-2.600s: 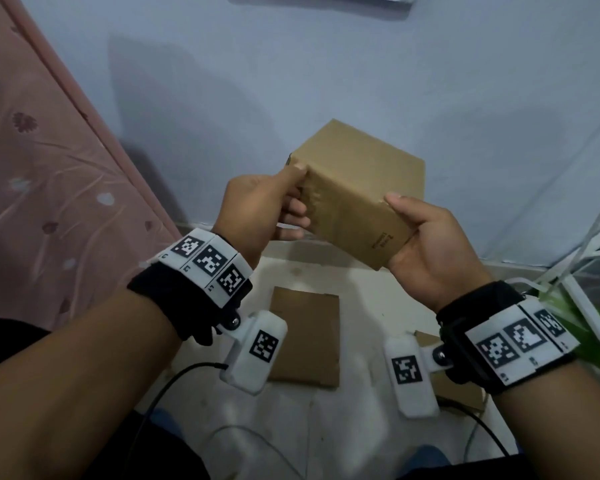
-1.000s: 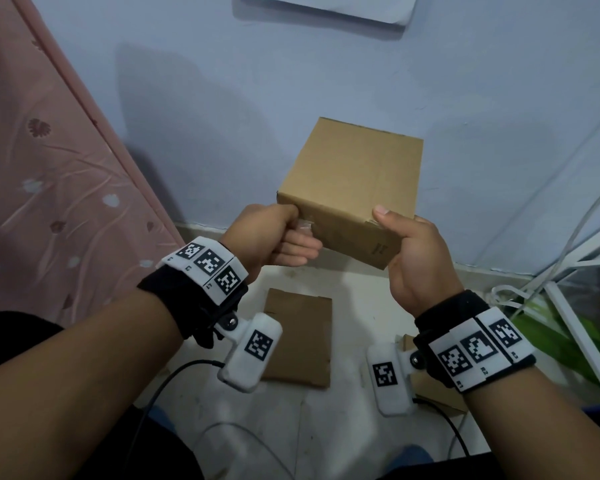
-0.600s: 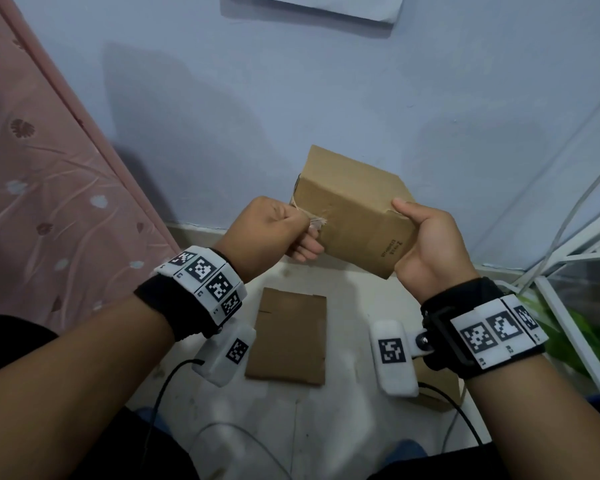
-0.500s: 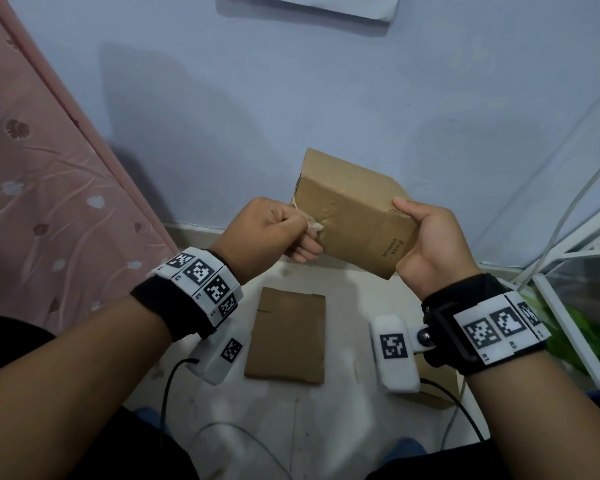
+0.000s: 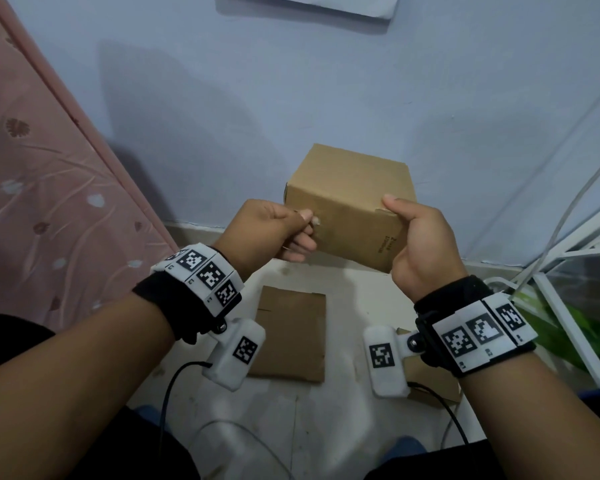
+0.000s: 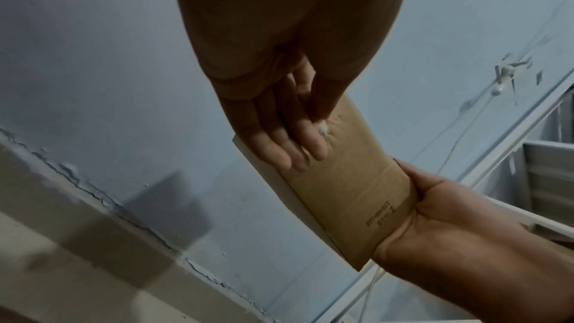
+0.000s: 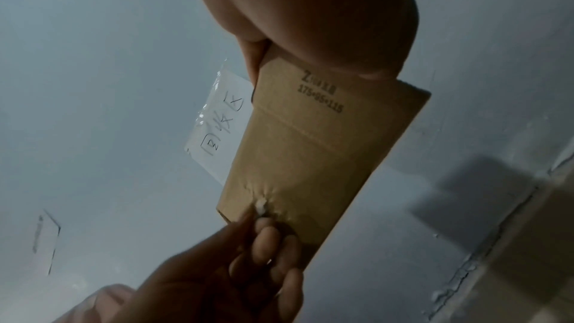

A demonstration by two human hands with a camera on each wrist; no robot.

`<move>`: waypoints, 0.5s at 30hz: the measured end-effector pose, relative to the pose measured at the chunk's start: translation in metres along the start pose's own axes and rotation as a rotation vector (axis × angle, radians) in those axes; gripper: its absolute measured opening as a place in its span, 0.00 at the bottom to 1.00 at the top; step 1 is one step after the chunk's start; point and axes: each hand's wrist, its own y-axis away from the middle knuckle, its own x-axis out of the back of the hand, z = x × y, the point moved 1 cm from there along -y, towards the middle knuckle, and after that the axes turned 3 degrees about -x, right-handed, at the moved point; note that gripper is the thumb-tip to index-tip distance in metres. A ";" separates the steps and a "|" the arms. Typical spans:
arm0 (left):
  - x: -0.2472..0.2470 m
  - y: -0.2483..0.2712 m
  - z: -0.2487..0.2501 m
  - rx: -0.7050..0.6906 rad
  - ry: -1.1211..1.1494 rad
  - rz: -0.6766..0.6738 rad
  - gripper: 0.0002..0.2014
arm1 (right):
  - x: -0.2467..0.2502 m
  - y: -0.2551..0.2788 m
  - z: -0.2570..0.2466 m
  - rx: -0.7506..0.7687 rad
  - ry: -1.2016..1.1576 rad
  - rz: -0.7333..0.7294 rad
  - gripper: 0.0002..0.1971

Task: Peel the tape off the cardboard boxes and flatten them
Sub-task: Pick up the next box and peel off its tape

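A brown cardboard box (image 5: 350,195) is held up in front of the blue wall. My right hand (image 5: 416,237) grips its right end, thumb on the upper edge near the printed size text (image 7: 320,93). At the box's near face my left hand (image 5: 278,230) pinches a small whitish bunched end of tape (image 5: 315,221) between thumb and forefinger. The left wrist view shows the tape end (image 6: 323,129) by the fingertips (image 6: 310,149), with the box (image 6: 351,181) face puckered around it. The same tape tuft (image 7: 261,205) appears in the right wrist view, on the box (image 7: 310,156).
A flattened cardboard piece (image 5: 291,336) lies on the pale floor below the hands, and another cardboard piece (image 5: 430,382) lies under the right wrist. A pink patterned mattress (image 5: 39,188) leans at the left. A white rack (image 5: 568,271) with green material stands at the right. A paper note (image 7: 220,129) hangs on the wall.
The box has been turned and tilted, so its broad top face now shows. My left hand keeps its pinch on the tape end and has pulled slightly left and down.
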 end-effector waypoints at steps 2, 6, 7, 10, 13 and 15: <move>0.000 -0.001 0.000 0.006 0.007 -0.012 0.12 | 0.001 0.000 0.000 -0.020 -0.014 -0.005 0.03; 0.004 -0.002 0.001 -0.013 -0.074 0.002 0.14 | 0.003 -0.002 -0.003 -0.063 -0.040 0.037 0.06; 0.005 -0.002 0.000 -0.045 -0.121 -0.009 0.14 | 0.004 -0.003 -0.005 -0.067 -0.046 0.059 0.06; 0.004 0.000 0.000 -0.145 -0.291 -0.073 0.15 | 0.008 -0.004 -0.009 -0.078 -0.027 0.137 0.06; 0.006 -0.002 -0.002 -0.192 -0.334 -0.127 0.17 | 0.009 -0.004 -0.008 -0.093 -0.024 0.169 0.05; 0.007 -0.004 -0.003 -0.202 -0.333 -0.150 0.14 | 0.009 -0.003 -0.007 -0.100 -0.025 0.180 0.06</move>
